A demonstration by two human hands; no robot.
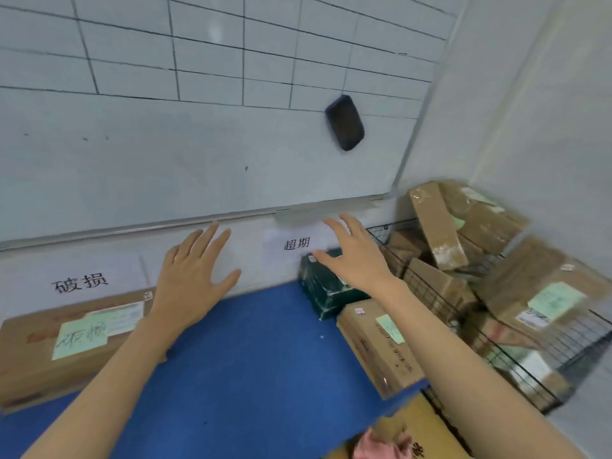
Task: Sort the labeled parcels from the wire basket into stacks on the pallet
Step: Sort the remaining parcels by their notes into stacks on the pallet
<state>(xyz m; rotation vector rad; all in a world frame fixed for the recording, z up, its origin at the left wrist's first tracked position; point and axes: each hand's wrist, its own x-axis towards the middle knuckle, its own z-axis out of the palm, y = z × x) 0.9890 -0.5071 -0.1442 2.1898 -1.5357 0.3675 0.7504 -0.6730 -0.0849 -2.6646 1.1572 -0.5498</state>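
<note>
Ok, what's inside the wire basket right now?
The wire basket holds a jumbled pile of brown cardboard parcels, several with pale green labels. The top ones cover whatever lies at the bottom, so the count is unclear.

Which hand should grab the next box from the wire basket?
Probably the right hand: it is open and close to the wire basket on that side. The left hand, also open, is farther away.
</note>
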